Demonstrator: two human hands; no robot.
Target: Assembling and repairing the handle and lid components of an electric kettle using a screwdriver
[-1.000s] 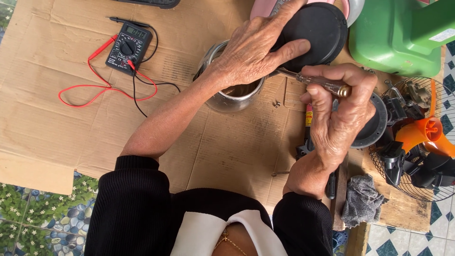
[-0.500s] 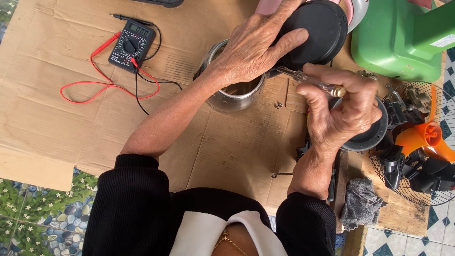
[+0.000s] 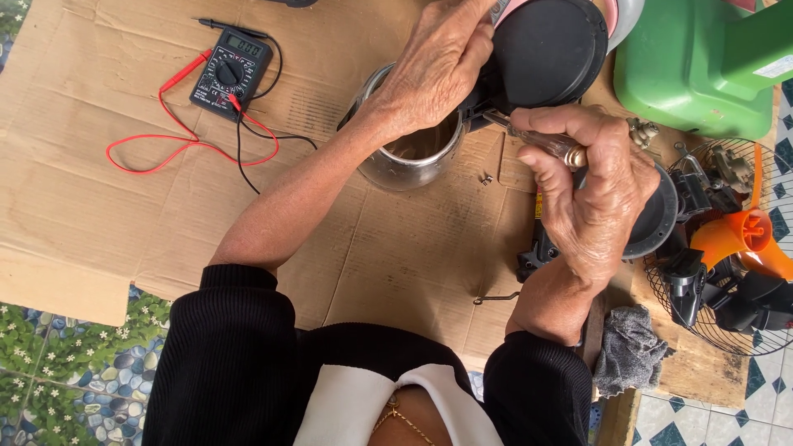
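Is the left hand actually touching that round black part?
Touching. The head view shows the left hand wrapped over the edge of the round black part, fingers pressed against it, while the right hand holds a screwdriver.

The left hand [image 3: 438, 70] sits up at about 12 o'clock. Its palm faces down and its fingers curl over and grip tight. The left arm runs bare from the black sleeve at 7 o'clock up to that hand. The right hand [image 3: 591, 186] is at about 2 o'clock, just below and right of the left one. It is closed in a fist, thumb on top. The right wrist bends up from the sleeve at 5 o'clock.
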